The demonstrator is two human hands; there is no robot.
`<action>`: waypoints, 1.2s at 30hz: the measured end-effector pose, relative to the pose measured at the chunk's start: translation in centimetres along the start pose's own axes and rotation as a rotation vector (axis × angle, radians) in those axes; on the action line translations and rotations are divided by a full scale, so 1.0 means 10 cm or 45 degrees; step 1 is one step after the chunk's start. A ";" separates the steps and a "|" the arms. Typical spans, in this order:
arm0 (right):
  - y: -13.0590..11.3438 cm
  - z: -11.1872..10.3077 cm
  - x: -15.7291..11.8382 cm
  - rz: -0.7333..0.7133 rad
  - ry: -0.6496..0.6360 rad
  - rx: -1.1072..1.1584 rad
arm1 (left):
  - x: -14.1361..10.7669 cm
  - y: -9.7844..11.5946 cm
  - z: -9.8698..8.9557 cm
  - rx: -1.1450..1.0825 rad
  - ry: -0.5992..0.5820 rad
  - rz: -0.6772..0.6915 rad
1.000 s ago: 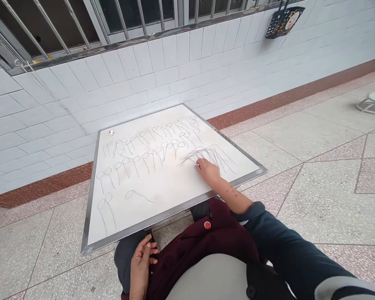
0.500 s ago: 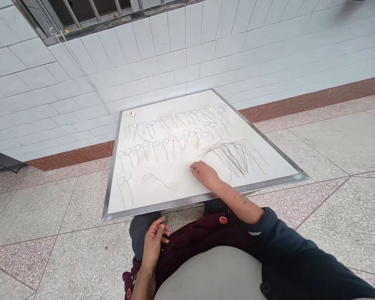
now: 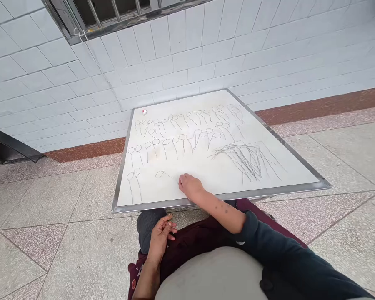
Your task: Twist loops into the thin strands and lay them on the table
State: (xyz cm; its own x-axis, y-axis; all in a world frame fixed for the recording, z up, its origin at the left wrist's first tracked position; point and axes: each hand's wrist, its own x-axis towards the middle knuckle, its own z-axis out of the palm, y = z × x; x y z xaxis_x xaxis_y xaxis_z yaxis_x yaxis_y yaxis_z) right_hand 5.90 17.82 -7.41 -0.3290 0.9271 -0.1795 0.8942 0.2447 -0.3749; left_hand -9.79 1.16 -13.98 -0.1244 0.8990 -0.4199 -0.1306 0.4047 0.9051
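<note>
Left hand (image 3: pixel 160 236) and right hand (image 3: pixel 191 188) are curled, contents unclear; threads (image 3: pixel 251 161) could be tangled if brushed.

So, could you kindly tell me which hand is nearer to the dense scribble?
Right. The right hand is over the board, to the left of the scribble; the left hand is farther off, outside the board's near edge.
</note>
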 end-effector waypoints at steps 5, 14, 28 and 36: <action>0.00 -0.02 -0.02 0.047 -0.048 -0.028 | 0.00 0.00 0.00 0.028 -0.019 0.029; 0.03 -0.08 -0.11 0.097 -0.047 0.080 | -0.10 0.19 0.01 0.069 0.013 0.137; 0.21 -0.35 -0.82 -0.288 0.370 0.672 | 0.16 1.60 0.51 -0.263 0.077 0.283; 0.24 -0.38 -1.12 -0.547 0.677 0.487 | -0.09 1.60 0.66 -0.505 0.102 0.360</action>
State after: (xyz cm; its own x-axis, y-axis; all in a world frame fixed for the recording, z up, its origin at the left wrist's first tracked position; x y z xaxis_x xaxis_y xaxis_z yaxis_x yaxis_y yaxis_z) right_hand 12.87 9.12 -2.80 -0.3466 0.8085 0.4756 0.5229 0.5875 -0.6176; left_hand -5.28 7.91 1.28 -0.2822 0.9424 -0.1798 -0.4435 0.0381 0.8955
